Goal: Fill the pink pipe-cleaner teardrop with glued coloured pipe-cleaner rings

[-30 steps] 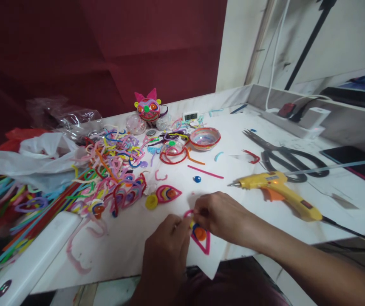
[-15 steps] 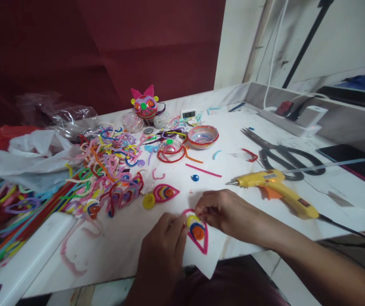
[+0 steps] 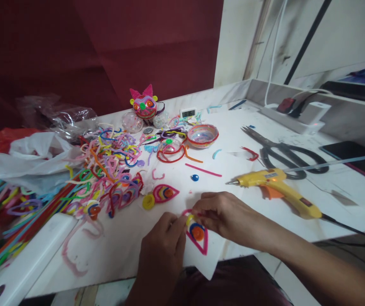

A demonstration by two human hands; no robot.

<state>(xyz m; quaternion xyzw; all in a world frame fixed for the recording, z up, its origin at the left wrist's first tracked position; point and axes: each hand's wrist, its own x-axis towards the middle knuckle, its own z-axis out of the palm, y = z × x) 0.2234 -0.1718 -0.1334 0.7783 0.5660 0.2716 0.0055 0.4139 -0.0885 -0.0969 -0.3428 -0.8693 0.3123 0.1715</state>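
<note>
A pink teardrop pipe-cleaner shape (image 3: pixel 199 242) with an orange, blue and yellow coil inside lies on a white sheet (image 3: pixel 206 261) at the table's near edge. My left hand (image 3: pixel 163 250) pinches its left side with the fingertips. From the right, my right hand (image 3: pixel 225 214) pinches the rounded top of the same shape. A finished teardrop (image 3: pixel 166 193) and a yellow coil (image 3: pixel 148 201) lie just beyond my hands.
A yellow glue gun (image 3: pixel 278 187) lies to the right, black scissors (image 3: pixel 284 151) behind it. A heap of coloured pipe cleaners (image 3: pixel 108 170) fills the left. A woven bowl (image 3: pixel 202 136), a pink cat-eared ball (image 3: pixel 144 105), plastic bags (image 3: pixel 26 157) and a power strip (image 3: pixel 293 115) sit farther back.
My hands have shifted slightly on the teardrop shape, the right fingers moving down onto its top; the yellow coil shows more. The view drifted a little.
</note>
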